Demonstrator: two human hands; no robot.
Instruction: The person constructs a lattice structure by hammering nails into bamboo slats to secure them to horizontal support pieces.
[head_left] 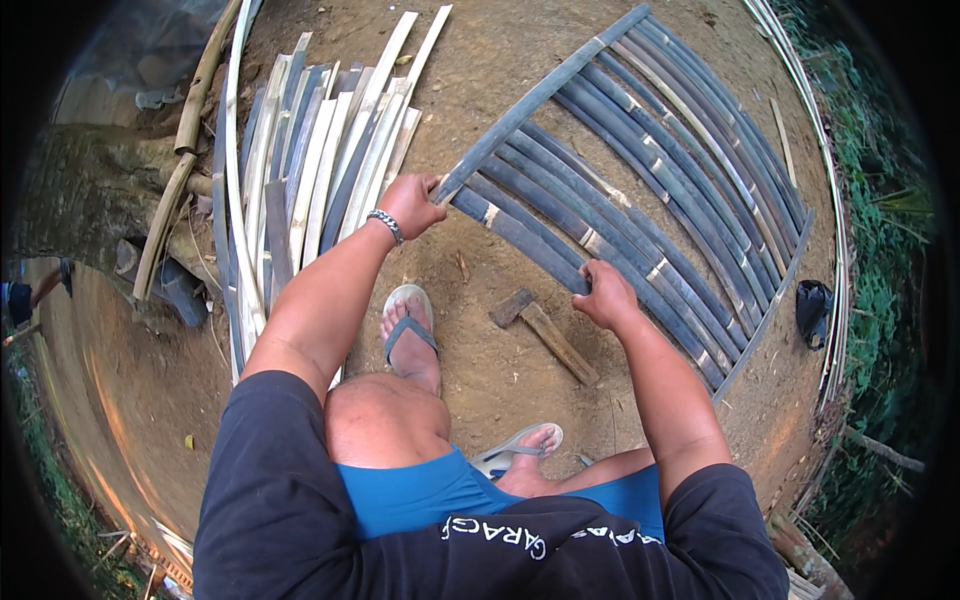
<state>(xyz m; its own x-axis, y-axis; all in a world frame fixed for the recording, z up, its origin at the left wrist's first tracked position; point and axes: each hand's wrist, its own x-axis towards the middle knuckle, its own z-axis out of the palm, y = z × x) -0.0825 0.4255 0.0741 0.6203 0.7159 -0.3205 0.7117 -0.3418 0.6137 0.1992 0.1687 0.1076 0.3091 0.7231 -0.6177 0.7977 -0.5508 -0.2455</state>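
Note:
A panel of dark split-bamboo slats (650,170), fixed to a crosspiece at each end, slants across the right half of the view. My left hand (411,208), a chain bracelet at its wrist, is closed on the panel's near left corner. Farther right, my right hand (606,294) has its fingers wrapped over the outermost near slat, with the fingertips partly hidden. On the dirt below the panel, between my hands and my feet, lies a hammer (548,338) with a wooden handle and a dark head.
Many pale and dark bamboo strips (325,160) lie in a pile at the left, beside a log (90,190). A black plastic bag (813,312) sits past the panel's right end. Long poles (826,250) edge the greenery at far right. My sandalled foot (410,335) stands near the pile.

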